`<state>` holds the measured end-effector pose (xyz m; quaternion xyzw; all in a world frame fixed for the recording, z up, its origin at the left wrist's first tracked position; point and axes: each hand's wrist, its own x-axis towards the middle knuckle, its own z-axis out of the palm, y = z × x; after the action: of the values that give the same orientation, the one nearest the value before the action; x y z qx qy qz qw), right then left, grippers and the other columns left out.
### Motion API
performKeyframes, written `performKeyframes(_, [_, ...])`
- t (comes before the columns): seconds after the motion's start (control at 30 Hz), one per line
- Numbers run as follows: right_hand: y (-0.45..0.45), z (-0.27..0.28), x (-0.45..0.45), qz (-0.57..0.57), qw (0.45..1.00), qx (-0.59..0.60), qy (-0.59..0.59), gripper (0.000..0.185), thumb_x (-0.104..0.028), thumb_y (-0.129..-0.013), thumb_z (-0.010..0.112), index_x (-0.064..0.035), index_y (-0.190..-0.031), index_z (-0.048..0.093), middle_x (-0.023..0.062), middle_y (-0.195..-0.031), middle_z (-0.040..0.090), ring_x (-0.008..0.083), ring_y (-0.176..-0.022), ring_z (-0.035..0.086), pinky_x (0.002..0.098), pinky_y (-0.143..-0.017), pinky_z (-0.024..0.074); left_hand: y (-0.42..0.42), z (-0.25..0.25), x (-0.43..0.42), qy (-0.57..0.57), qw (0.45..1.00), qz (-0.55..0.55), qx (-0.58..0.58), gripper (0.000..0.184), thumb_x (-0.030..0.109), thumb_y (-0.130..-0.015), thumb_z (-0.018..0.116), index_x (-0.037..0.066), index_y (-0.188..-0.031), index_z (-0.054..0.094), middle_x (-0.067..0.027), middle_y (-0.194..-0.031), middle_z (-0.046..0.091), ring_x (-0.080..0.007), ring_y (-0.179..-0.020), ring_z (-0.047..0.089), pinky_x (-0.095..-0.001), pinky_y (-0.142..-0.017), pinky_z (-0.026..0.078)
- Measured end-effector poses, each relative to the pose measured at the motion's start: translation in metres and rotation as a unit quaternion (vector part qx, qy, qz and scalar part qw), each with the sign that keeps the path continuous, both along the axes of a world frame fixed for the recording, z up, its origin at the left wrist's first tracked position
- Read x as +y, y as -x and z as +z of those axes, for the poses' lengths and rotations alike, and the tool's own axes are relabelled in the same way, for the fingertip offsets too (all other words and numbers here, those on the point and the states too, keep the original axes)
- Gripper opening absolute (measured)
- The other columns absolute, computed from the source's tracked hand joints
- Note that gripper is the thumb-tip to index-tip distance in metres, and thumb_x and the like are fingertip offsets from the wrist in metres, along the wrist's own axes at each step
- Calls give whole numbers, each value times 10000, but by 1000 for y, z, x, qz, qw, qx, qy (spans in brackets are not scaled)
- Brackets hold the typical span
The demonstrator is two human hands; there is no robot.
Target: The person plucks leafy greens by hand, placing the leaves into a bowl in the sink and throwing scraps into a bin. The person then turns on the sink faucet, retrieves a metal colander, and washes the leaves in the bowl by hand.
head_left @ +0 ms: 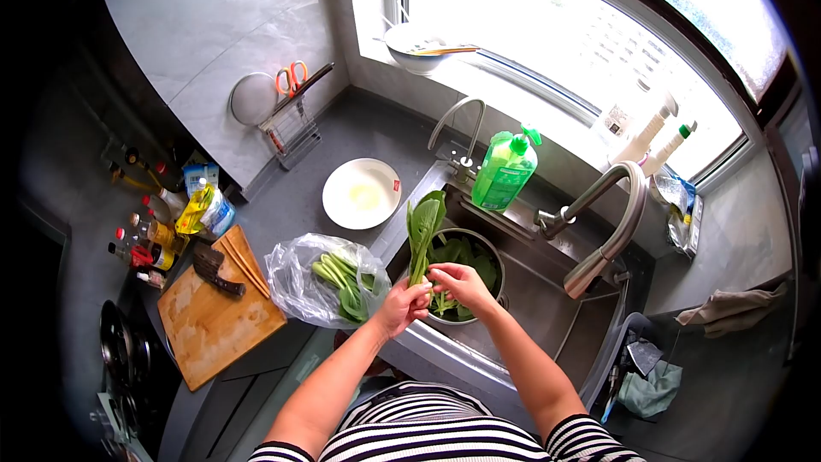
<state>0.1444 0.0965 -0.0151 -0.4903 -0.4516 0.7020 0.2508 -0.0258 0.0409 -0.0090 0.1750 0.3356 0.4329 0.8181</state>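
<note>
My left hand (402, 306) is closed around the base of a bunch of leafy greens (422, 231), whose leaves point up and away from me. Close beside it, my right hand (462, 287) has its fingers pinched at the lower stalks of the same bunch. Under and behind the hands, a round metal pot (501, 269) in the sink (534, 261) contains more greens. Just left of my hands, a clear plastic bag (295, 278) with more green stalks (338, 275) lies on the counter. My hands partly cover the pot.
A white plate (362, 171) lies behind the bag. A wooden cutting board (205, 325) with a cleaver (218, 274) and chopsticks (245, 265) is at left, near several bottles (154, 231). A green soap bottle (505, 173) and curved faucet (629, 205) stand behind the sink.
</note>
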Motion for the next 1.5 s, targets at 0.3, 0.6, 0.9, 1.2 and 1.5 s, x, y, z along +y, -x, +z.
performKeyframes(0.3, [24,9,-6,-25,989,12,-144,139,-142,-862,619,-5,-881,622,6,-806,639,55,-685,564,209,-624,461,4,-6,-3,17,997,32,69,146,242,-948,392,151,-1033,469,15,-787,463,-60,-575,363,-185,-472,293])
performKeyframes(0.6, [24,13,-9,-45,963,-73,-256,130,-106,-843,630,16,-878,599,25,-764,633,69,-688,579,210,-630,468,-2,-28,3,-74,981,25,180,106,219,-975,451,154,-1049,487,59,-784,445,-26,-599,363,-176,-496,297])
performKeyframes(0.9, [11,-13,-8,-120,976,173,55,147,-165,-877,629,-35,-944,615,28,-857,634,100,-748,614,229,-694,524,-5,-24,3,-89,992,58,61,41,150,-960,476,115,-970,496,42,-778,439,-49,-633,368,-200,-555,329])
performKeyframes(1.2, [-9,-47,8,-203,973,104,47,175,-189,-864,643,-20,-893,603,37,-797,621,105,-688,600,235,-663,522,-5,-20,-1,-39,999,13,7,73,172,-956,465,111,-941,502,19,-786,448,-58,-625,369,-199,-550,333])
performKeyframes(1.5, [-7,-6,6,22,978,-108,-176,317,-193,-813,701,35,-1018,622,49,-859,649,84,-724,606,215,-616,475,-1,-20,1,-25,997,14,71,94,157,-920,386,156,-1004,427,-7,-786,476,-73,-618,395,-209,-505,319])
